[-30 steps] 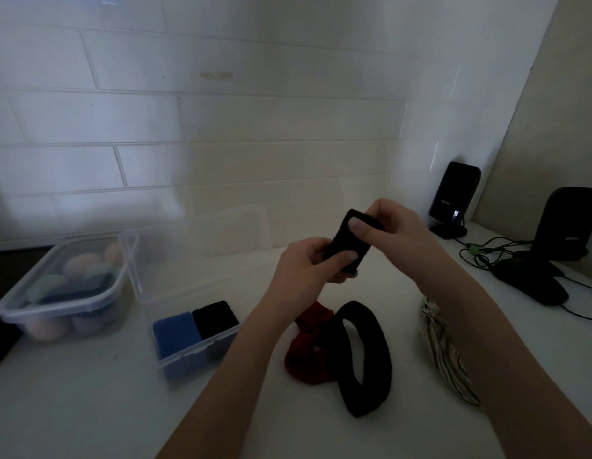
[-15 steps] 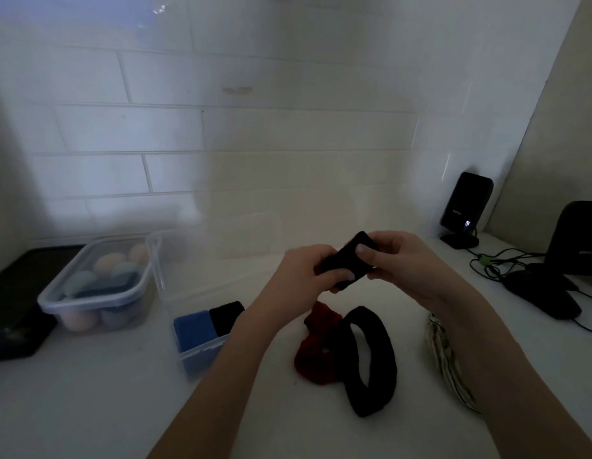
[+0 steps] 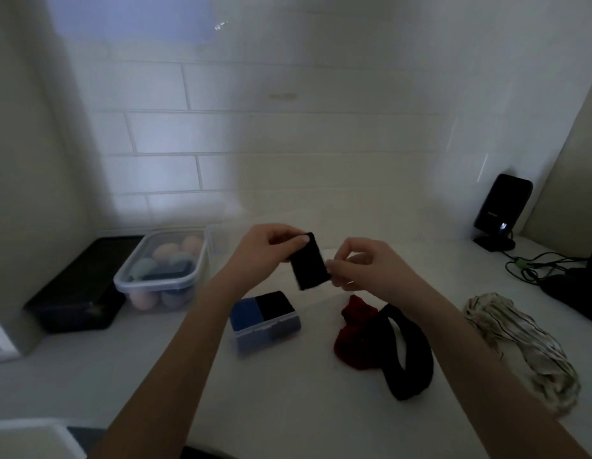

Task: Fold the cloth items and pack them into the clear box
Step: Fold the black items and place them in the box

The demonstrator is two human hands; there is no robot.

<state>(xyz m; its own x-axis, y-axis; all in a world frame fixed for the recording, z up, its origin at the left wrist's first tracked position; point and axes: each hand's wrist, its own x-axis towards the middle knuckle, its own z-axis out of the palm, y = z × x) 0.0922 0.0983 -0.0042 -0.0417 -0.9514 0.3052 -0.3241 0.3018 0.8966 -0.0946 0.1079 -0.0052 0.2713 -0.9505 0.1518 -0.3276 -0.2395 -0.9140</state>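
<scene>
A small folded black cloth [image 3: 310, 262] is held in the air above the counter. My left hand [image 3: 266, 250] pinches its upper left corner. My right hand [image 3: 364, 268] touches its right edge with thumb and fingertips. Below them the clear box [image 3: 267, 329] stands open, with a folded blue cloth [image 3: 243, 313] and a folded black cloth [image 3: 275, 303] side by side inside. To the right of the box lie a red cloth [image 3: 354, 336], a black band [image 3: 407, 354] and a striped pale cloth [image 3: 523, 346].
A lidded clear tub [image 3: 162, 270] with round pastel items stands at the left, beside a black tray [image 3: 77, 286]. Black speakers [image 3: 501, 210] and cables [image 3: 533, 266] crowd the right back corner. A tiled wall rises close behind the counter.
The folded black cloth has swung from a flat tilt to hang more upright. My right hand has slid off its top to its right edge. The view has dropped and shifted left.
</scene>
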